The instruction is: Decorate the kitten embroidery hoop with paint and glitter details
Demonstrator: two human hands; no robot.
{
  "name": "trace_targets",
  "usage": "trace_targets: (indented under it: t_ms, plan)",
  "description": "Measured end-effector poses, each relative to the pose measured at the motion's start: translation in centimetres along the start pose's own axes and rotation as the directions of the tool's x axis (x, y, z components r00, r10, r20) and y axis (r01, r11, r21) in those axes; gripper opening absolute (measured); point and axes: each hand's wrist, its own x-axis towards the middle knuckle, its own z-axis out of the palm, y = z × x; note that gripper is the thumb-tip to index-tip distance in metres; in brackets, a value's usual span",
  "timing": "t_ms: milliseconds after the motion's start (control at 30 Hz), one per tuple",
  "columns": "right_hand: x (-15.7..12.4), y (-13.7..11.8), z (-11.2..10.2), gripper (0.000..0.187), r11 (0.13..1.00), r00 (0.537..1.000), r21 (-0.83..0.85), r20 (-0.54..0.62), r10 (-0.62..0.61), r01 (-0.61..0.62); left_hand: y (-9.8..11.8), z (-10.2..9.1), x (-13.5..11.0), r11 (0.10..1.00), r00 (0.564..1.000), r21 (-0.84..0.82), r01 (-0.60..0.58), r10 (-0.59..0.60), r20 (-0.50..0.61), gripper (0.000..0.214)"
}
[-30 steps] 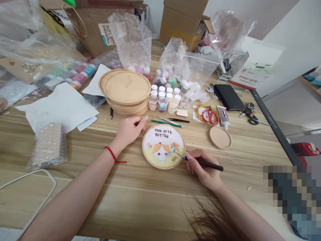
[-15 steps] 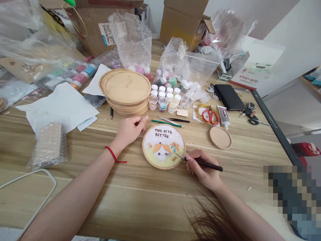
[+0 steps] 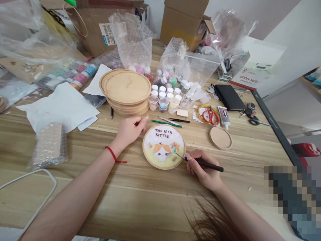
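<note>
A round wooden plate (image 3: 143,153) lies flat, filled with a picture of an orange-and-white kitten under the dark lettering "THE KITE KITTEN". My right hand (image 3: 203,169) grips a black-handled tool with a thin bent metal tip (image 3: 208,165) like a pen. Its tip reaches the right side of the kitten's face, by a dark eye patch. On the tabletop beside the plate's upper left edge rests my left hand (image 3: 131,130), loosely curled, its visible fingertips apart and nothing seen in it. A red cord circles that wrist.
Behind the plate lie a green pencil (image 3: 167,124) and black tweezers (image 3: 179,120). Stacked wooden plates (image 3: 127,85) and small white-capped jars (image 3: 162,89) stand farther back. Rightward are red-handled pliers (image 3: 210,117), a glue tube (image 3: 223,117) and a smaller wooden dish (image 3: 220,138). Bubble-wrapped pieces (image 3: 48,145) lie left.
Almost nothing differs. The whole view has shifted very slightly; the tool's tip stays at the kitten's face and my left hand keeps its place.
</note>
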Motion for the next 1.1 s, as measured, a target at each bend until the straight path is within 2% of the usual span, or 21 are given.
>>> trace_targets:
  t_ms: [333,733,1100]
  plan:
    - [-0.22,0.63,-0.08,0.01,0.999,0.999,0.014,0.038,0.035,-0.036,-0.15,0.04,-0.06,1.0,1.0,-0.001,-0.004,0.004,0.001,0.046]
    - [-0.06,0.17,-0.05,0.011,0.999,0.999,0.03,0.031,-0.019,0.018,-0.19,0.1,-0.06,1.0,1.0,-0.028,-0.001,0.001,-0.001,0.047]
    - [-0.04,0.38,-0.01,0.008,0.999,0.999,0.043,0.048,-0.009,0.006,-0.14,0.08,-0.05,1.0,1.0,-0.014,-0.015,0.015,-0.011,0.047]
